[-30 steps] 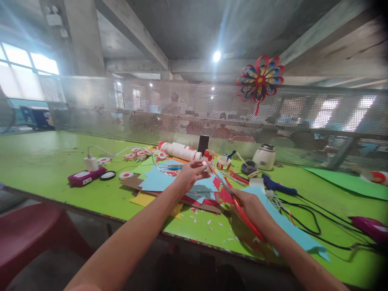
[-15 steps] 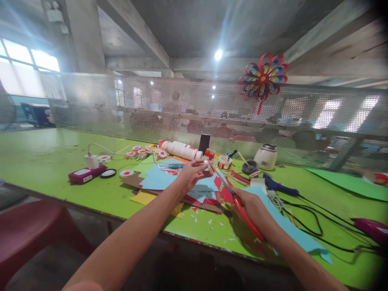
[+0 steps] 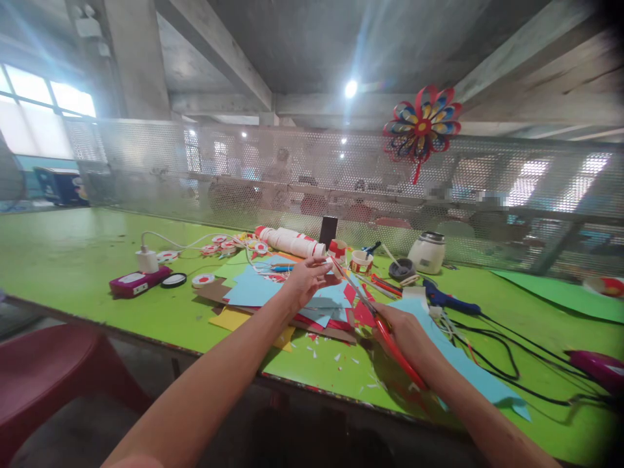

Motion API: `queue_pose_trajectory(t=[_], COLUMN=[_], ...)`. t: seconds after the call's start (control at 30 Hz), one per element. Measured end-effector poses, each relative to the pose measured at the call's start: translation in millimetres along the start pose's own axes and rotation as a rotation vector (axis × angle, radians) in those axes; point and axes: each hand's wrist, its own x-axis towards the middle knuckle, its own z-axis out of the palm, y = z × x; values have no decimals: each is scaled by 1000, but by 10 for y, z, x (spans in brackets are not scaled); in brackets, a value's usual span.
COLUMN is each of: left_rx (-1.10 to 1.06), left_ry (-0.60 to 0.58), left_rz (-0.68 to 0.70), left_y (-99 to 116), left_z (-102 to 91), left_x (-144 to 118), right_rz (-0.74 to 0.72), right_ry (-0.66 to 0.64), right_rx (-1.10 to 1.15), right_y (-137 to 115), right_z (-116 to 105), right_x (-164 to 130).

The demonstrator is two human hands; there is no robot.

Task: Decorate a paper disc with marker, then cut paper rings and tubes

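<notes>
head view: the left hand (image 3: 305, 281) pinches a small red and white paper piece (image 3: 335, 265) in its fingers, above the pile of blue paper sheets (image 3: 258, 290) on the green worktop (image 3: 73, 260). the right hand (image 3: 402, 328) is clenched around red-handled scissors (image 3: 385, 338), blades angled up to meet the piece. the step looks like trimming that piece; the next cut calls for holding it steady between the blades. paper snippets (image 3: 336, 357) lie just below, and a blue glue gun (image 3: 446, 300) lies near.
</notes>
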Motion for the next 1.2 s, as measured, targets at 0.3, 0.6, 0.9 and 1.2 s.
queue_pose_trajectory(t=[0.3, 0.6, 0.9, 1.2], left_rx=[2, -7, -1, -1], left_ry=[-1, 25, 18, 21], left_rz=[-18, -7, -12, -22], left_y=[8, 13, 31, 22], left_z=[34, 51, 54, 52], left_x=[-19, -33, -43, -39], right_rz=[21, 4, 1, 27], right_ry=[-19, -9, 1, -17], right_rx=[-37, -19, -32, -41], right_y=[-78, -29, -13, -57], right_z=[-28, -6, 16, -13], right_x=[-13, 0, -10, -14])
